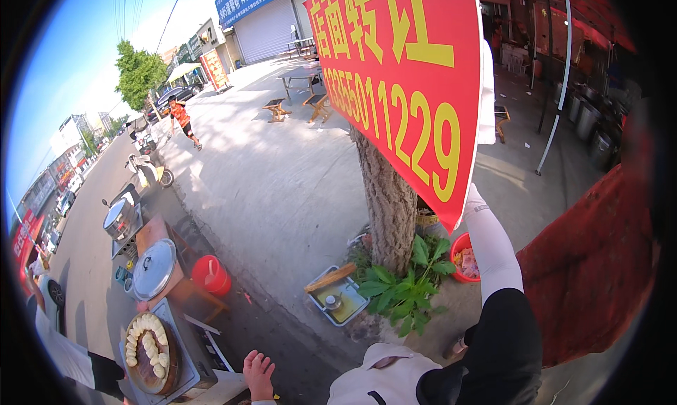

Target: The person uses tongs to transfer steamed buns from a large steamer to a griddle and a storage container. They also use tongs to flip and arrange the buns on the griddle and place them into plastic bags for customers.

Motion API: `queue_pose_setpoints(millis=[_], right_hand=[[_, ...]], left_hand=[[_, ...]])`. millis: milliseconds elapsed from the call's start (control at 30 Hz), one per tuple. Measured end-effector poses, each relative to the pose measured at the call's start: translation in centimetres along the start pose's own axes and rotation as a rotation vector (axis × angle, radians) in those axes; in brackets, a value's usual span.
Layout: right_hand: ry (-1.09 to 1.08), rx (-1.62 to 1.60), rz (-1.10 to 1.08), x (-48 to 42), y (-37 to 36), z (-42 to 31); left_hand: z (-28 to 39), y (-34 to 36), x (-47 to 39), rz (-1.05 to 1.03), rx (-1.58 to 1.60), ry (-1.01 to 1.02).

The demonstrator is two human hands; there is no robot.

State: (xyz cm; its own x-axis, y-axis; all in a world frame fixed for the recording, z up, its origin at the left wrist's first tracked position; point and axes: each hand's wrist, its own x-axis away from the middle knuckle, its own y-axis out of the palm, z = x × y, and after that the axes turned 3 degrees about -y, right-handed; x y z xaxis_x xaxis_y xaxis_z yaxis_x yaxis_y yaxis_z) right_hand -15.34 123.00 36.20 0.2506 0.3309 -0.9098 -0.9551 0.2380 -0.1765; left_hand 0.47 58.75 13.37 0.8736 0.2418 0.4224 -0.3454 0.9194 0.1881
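Note:
My right arm, in a black sleeve and a white arm cover, reaches up to the lower edge of a red sign point(449, 87) with yellow writing. My right hand point(472, 199) is at that edge, its fingers hidden behind the sign. A white cloth or sheet point(487, 103) shows past the sign's side. My left hand point(259, 372) is low in the view, fingers a little apart, with nothing in it. Close to its left, a round wooden board or pan point(139, 365) bears several pale dough buns point(150, 347) on a metal stand point(193, 370).
A tree trunk point(389, 209) stands behind the sign, leafy plants point(399, 294) at its foot. Nearby are a tray point(355, 311), a red basin point(456, 254), a red bucket point(211, 275) and a lidded pot point(153, 267). A person point(69, 336) stands far left; another point(180, 119) crosses the pavement.

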Motion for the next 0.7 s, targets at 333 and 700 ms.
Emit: queue_pose_setpoints(millis=[333, 700], right_hand=[[-0.044, -0.287, -0.183, 0.5, -1.9, 2.6], [0.078, -0.416, -0.239, 1.1, 0.6, 3.6]], left_hand=[[2.6, 14.9, -2.2, -0.376, -0.145, 0.040], [1.6, 24.0, -1.9, -0.664, -0.297, -0.052]])
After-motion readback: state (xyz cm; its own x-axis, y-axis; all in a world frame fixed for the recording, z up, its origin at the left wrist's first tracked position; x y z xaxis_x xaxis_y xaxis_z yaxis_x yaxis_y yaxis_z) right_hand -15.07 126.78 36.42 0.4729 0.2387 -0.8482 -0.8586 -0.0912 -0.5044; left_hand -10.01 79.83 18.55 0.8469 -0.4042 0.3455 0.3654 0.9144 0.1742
